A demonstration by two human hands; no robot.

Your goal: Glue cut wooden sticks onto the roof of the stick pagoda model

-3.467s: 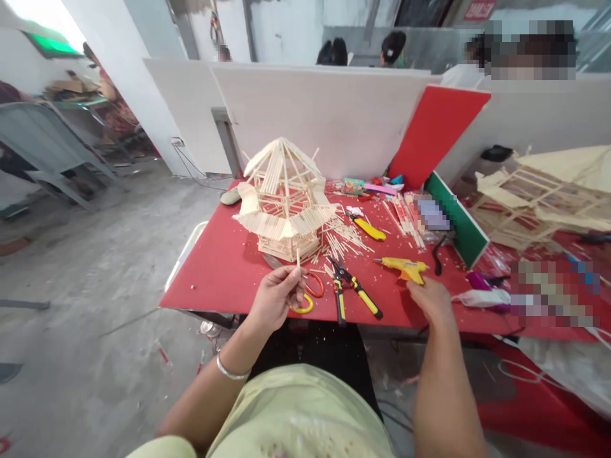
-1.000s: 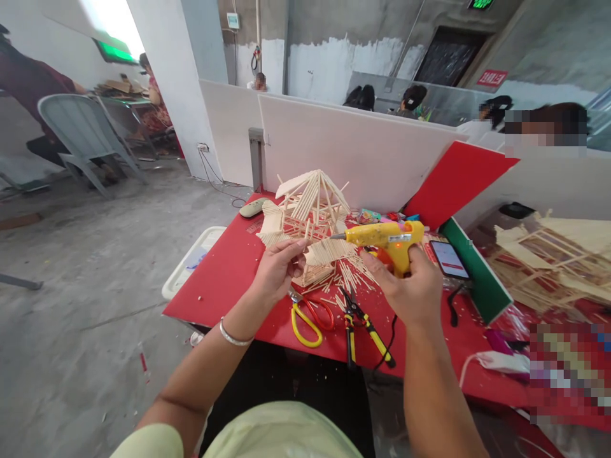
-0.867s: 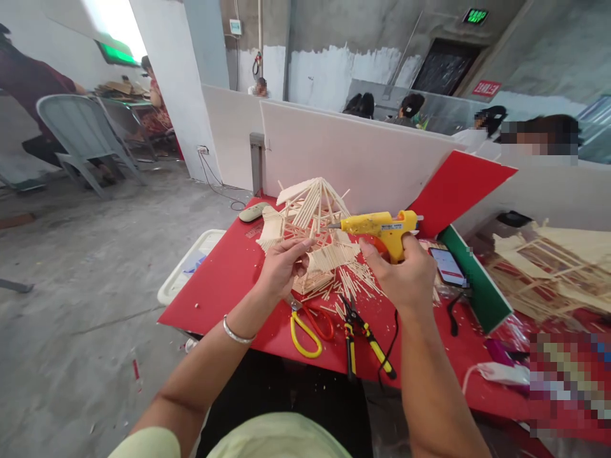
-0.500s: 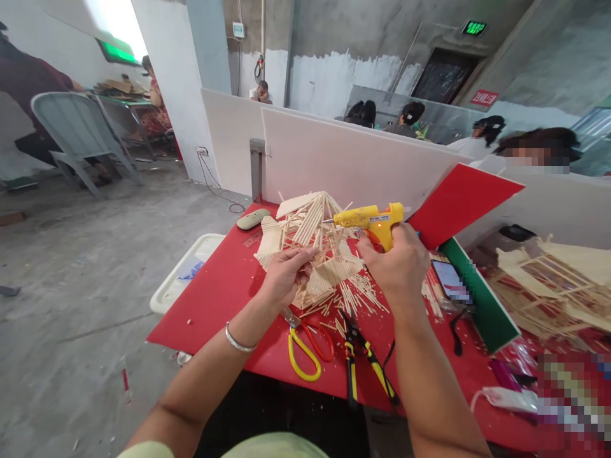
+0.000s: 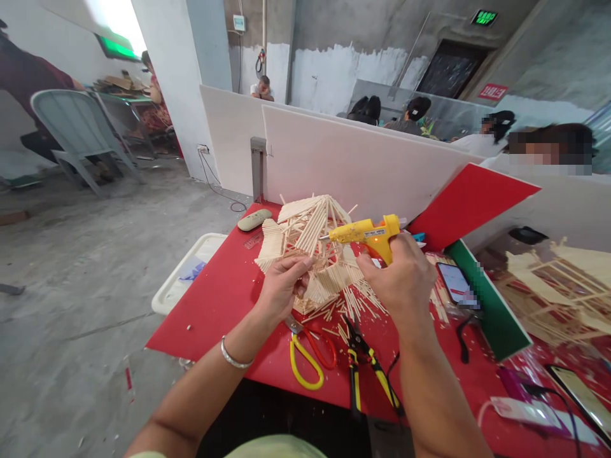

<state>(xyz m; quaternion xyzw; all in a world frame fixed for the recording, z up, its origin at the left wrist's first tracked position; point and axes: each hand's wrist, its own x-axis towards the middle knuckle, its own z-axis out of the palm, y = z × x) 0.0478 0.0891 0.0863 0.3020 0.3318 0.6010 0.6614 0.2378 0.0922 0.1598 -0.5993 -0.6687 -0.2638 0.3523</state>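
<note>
My right hand (image 5: 403, 273) is wrapped round the handle of a yellow hot glue gun (image 5: 356, 231), its nozzle pointing left, close to the roof of a model house built of thin wooden sticks (image 5: 310, 235). My left hand (image 5: 279, 283) is in front of the model, thumb and fingertips pinched together just below the nozzle. Whatever lies in that pinch is too small to make out. Loose wooden sticks (image 5: 356, 302) are scattered at the model's front right. Nearer to me lie scissors (image 5: 306, 362) with red and yellow handles and black-and-yellow cutting pliers (image 5: 356, 346).
The red tabletop (image 5: 210, 318) meets a white partition (image 5: 344, 149) at the back. A grey-green case (image 5: 254, 220) lies at the left. Rightward are a phone (image 5: 458, 284), a green board (image 5: 501, 318) and another stick model (image 5: 558, 280). A white tray (image 5: 165, 286) sits beside the table.
The glue gun has moved slightly left and down, its nozzle now nearer my left fingertips. My left hand stays pinched in about the same place. The view has shifted a little.
</note>
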